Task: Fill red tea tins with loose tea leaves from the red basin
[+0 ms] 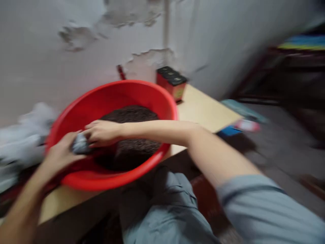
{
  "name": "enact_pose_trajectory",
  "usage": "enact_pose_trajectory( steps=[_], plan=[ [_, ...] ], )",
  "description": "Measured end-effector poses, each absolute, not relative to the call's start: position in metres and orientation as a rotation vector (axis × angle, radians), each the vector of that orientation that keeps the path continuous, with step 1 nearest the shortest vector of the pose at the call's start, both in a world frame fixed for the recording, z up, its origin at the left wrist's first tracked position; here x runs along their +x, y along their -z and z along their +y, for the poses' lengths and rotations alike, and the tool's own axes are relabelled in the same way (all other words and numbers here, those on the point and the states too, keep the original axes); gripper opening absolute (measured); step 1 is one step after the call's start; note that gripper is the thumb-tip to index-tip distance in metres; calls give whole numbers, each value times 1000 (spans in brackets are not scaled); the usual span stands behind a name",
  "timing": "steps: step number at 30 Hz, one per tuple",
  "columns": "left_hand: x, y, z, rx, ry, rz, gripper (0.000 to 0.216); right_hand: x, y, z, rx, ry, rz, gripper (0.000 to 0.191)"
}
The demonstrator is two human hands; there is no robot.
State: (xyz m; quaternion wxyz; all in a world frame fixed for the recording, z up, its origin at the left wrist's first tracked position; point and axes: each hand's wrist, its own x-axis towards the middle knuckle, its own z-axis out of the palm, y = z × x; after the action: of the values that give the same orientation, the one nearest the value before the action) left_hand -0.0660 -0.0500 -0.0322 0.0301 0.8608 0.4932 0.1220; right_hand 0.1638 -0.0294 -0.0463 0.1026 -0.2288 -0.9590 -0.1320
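Observation:
A large red plastic basin [162, 89] stands on the table, holding a heap of dark, fine loose material [138, 145] whose kind I cannot make out. Over the basin's left side, my left hand [61, 147] is wrapped around a small silvery-grey pouch-like thing [80, 143], blurred by motion. My right hand [104, 132] reaches across the basin from the right, its fingers bent and closed at the right side of that same thing. The tips of the right fingers are partly hidden.
The pale tabletop [203, 108] ends at a corner on the right. Behind the basin stands a red box with a black top [171, 83], near the peeling wall [76, 67]. White plastic bags [27, 132] lie at left. A dark rack [291, 78] is at far right.

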Motion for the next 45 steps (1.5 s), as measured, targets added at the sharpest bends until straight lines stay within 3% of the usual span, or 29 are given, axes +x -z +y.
enact_pose_trajectory(
  steps=[2, 4, 7, 10, 14, 19, 22, 25, 30, 34, 39, 45],
  plan=[
    [-60, 46, -52, 2623, -354, 1548, 101, 169, 55, -27, -597, 356, -2800, 40],
    [-56, 60, -45, 2640, -315, 1667, 108, 173, 69, -17, -525, 333, -2802, 37],
    [-57, 71, -41, 2690, -140, 1792, 100, 176, 91, -7, -437, 302, -2757, 46],
    [-64, 75, -42, 2854, -62, 1593, 94, 171, 103, -14, -466, 324, -2735, 55],
    [-78, 82, -38, 2941, -52, 1312, 94, 158, 107, -22, -559, 389, -2729, 52],
    [-78, 84, -37, 2940, -20, 1389, 75, 150, 99, -22, -608, 313, -2735, 43],
    [-72, 81, -40, 2898, -6, 1457, 70, 144, 95, -23, -685, 206, -2707, 47],
    [-70, 82, -43, 2841, 3, 1508, 71, 136, 99, -27, -737, 299, -2651, 47],
    [-82, 92, -45, 2701, -340, 1447, 76, 127, 108, -33, -722, 480, -2620, 45],
    [-91, 98, -43, 2505, -657, 1359, 66, 124, 102, -34, -782, 437, -2636, 42],
    [-94, 99, -35, 2447, -710, 1353, 59, 121, 100, -29, -803, 466, -2642, 54],
    [-97, 96, -30, 2431, -704, 1355, 55, 120, 101, -27, -777, 549, -2644, 48]
  ],
)
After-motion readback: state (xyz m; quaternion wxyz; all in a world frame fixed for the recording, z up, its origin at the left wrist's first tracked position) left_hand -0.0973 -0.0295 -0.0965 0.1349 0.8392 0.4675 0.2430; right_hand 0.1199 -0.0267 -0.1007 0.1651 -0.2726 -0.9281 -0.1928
